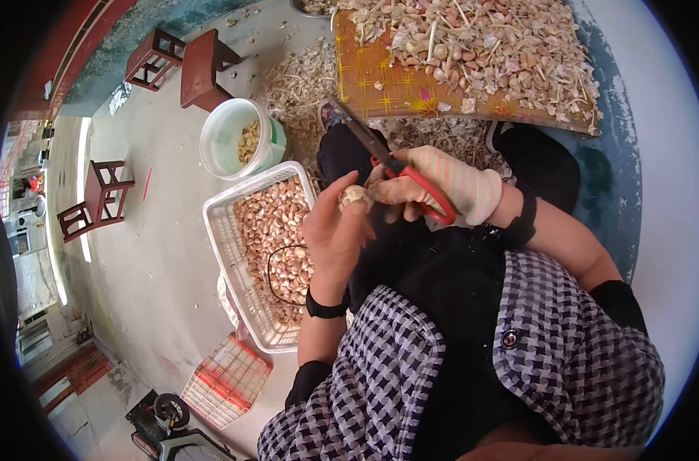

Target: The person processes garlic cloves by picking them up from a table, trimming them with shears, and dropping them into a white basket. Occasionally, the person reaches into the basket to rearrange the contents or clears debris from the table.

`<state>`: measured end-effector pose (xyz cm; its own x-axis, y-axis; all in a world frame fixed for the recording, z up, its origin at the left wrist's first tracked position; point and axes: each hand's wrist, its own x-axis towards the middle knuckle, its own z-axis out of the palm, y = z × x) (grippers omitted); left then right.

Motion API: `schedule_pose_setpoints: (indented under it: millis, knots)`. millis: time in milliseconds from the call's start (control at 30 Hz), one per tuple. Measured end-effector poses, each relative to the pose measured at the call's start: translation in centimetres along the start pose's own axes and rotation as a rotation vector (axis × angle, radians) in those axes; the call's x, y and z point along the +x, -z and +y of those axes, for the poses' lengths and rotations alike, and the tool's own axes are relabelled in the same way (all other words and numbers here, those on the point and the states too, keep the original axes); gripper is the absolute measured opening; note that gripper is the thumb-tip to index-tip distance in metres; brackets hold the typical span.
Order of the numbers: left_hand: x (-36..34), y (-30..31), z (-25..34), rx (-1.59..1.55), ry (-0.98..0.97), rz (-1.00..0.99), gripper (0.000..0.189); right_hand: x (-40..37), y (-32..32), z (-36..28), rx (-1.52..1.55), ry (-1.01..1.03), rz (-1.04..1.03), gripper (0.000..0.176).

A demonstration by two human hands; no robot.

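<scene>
We are watching a pale garlic bulb (355, 197) near the middle of the scene, where the bare left hand (335, 230) is gripping it between thumb and fingers. Just to its right, the gloved right hand (445, 180) is gripping the red handles of a pair of shears (362, 134), whose dark blades are pointing toward the far left. Its fingertips are lying close to the bulb, though from this angle we are not making out for certain whether they are touching it. A black band (326, 306) is circling the left wrist.

To the left of the hands, a white plastic basket (227, 265) is holding a spread of pinkish garlic cloves (261, 230). Just beyond it, a white bucket (220, 144) is holding pale yellowish pieces (249, 144). On the far side, we are seeing an orange patterned tabletop (361, 81), which is carrying a broad heap of cloves, dry skins and stalks (472, 46). More husks (303, 77) are littering the floor (172, 269) to its left.

Farther left, several reddish-brown stools (203, 77) are standing apart from one another or side by side. At the near left, a red-and-white crate (230, 380) is resting close to a wheeled vehicle (172, 411).
</scene>
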<state>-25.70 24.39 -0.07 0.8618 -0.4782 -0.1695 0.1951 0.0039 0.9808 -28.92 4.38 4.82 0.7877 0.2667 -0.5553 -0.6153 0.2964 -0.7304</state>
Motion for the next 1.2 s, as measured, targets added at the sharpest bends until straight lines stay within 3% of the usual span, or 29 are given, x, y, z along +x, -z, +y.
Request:
schedule_pose_setpoints:
  millis: [133,167,267,300,400,467,533,633,767,900,1000,1100,1200]
  knots:
    - [0.2,-0.6,-1.0,-0.008,-0.312,-0.068,0.038,2.3,0.9,3.8,0.083,0.099,-0.130,0.024]
    - [0.5,-0.3,-1.3,0.169,-0.421,-0.064,0.039,2.4,0.8,4.1,0.132,0.114,-0.159,0.023]
    - [-0.2,-0.7,-0.3,0.164,-0.290,-0.069,0.037,1.9,0.6,3.7,0.173,0.112,-0.183,0.018]
    - [-0.2,-1.2,-0.5,0.074,-0.284,-0.023,0.028,1.8,0.5,3.3,0.158,0.100,-0.172,0.018]
    - [-0.1,-1.4,-0.9,0.181,-0.342,0.137,0.022,2.8,0.2,3.6,0.151,0.084,-0.089,0.020]
    - [0.5,-1.4,-1.3,0.329,-0.503,0.210,0.020,3.9,-0.2,3.7,0.141,0.097,-0.059,0.021]
    - [1.0,-0.6,-1.5,0.246,-0.415,0.173,0.024,4.6,-0.4,3.9,0.119,0.126,-0.050,0.022]
    - [0.5,0.9,-1.2,-0.249,-0.010,0.109,0.031,5.4,-1.2,2.4,0.033,0.066,-0.008,0.018]
    - [0.2,2.1,-2.0,-0.421,0.041,0.114,0.029,6.9,-2.1,1.9,-0.194,0.243,0.027,0.027]
    - [0.1,3.4,-3.3,-0.403,0.026,0.222,0.028,7.6,-4.5,0.2,-0.383,0.179,0.039,0.030]
    - [0.3,4.5,-2.3,-0.712,0.023,0.255,0.028,8.6,-5.4,-0.9,-0.354,0.089,-0.031,0.029]
    - [0.7,6.4,-4.0,-0.636,0.040,0.270,0.027,10.6,-5.6,-0.1,-0.478,0.232,-0.016,0.031]
    - [1.4,7.8,-4.7,-0.661,0.059,0.249,0.020,12.4,-5.7,-0.3,-0.301,0.061,-0.095,0.032]
